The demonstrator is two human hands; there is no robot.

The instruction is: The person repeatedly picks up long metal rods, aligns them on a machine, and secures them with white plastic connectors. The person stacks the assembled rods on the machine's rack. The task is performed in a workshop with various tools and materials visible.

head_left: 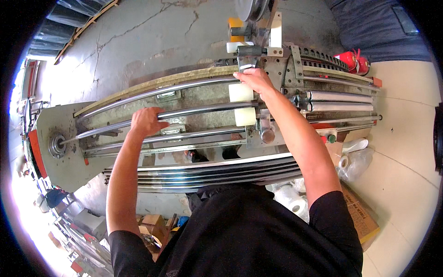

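My left hand (146,121) is closed over a long shiny metal rod (198,111), with the thumb on the near side. The rod runs from a round chuck (57,145) on the machine's left end plate to two off-white rollers (244,116) at the carriage. My right hand (256,80) reaches to the top of the machine's carriage (277,69), just beyond the rollers. Its fingers are bent together by a dark cylindrical part (249,51); what they grip there is hidden.
Guide rails and a toothed rack (157,83) run along the machine. Several metal bars (217,174) lie along its near side, close to my body. Red fire extinguishers (355,61) stand at the far right. Plastic-wrapped rolls (353,161) and a cardboard box (360,214) are at the right.
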